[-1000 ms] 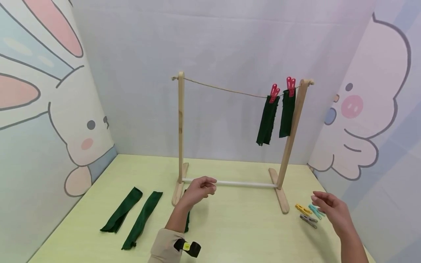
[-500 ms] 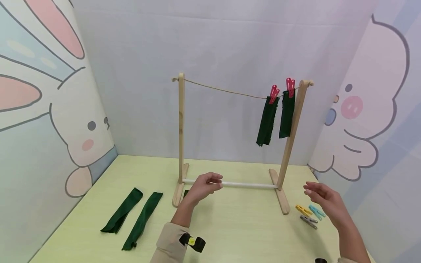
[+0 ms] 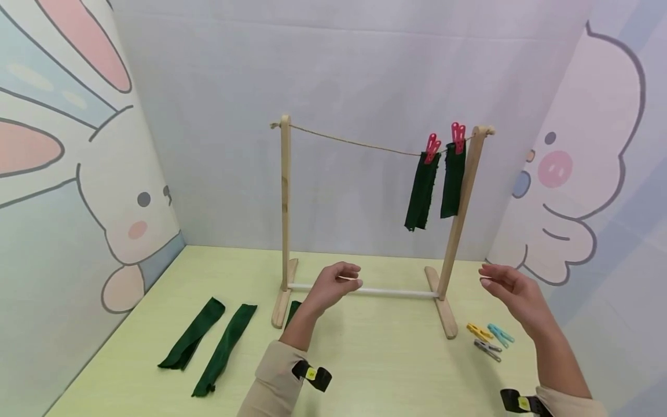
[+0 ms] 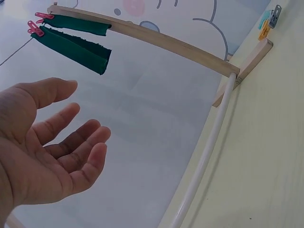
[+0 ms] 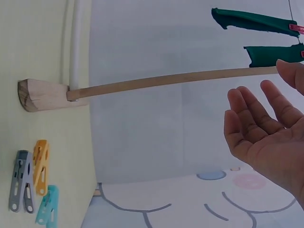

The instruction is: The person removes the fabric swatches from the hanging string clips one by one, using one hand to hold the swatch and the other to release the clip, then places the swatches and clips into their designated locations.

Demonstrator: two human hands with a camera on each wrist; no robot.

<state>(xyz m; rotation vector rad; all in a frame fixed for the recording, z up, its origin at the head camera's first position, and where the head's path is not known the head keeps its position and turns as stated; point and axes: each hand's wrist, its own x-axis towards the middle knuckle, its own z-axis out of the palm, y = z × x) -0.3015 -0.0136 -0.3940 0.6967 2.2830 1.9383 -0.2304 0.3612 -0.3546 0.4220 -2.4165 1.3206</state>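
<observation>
My left hand point(image 3: 333, 288) hovers above the table before the rack's white bar, palm bare and fingers loosely bent, as the left wrist view also shows. Above the clothespins at the right, my right hand point(image 3: 516, 292) hangs in the air with nothing in it. Two dark green cloth strips hang at the line's right end: one strip point(image 3: 421, 194) under a red clothespin point(image 3: 432, 148), the other point(image 3: 453, 184) under a second red clothespin point(image 3: 458, 136). On the table lie a yellow clothespin point(image 3: 478, 332), a blue clothespin point(image 3: 500, 335) and a grey clothespin point(image 3: 487, 350).
Wooden posts point(image 3: 285, 202) hold up the string line point(image 3: 354, 142), joined below by a white bar point(image 3: 396, 293). Two green strips lie at the left, the outer strip point(image 3: 193, 334) and the inner strip point(image 3: 225, 350). A third strip point(image 3: 293, 310) is partly hidden behind my left forearm.
Both hands have risen, the right one away from the clothespins on the table. My left hand has also moved a little to the right. The strips and clothespins stay put.
</observation>
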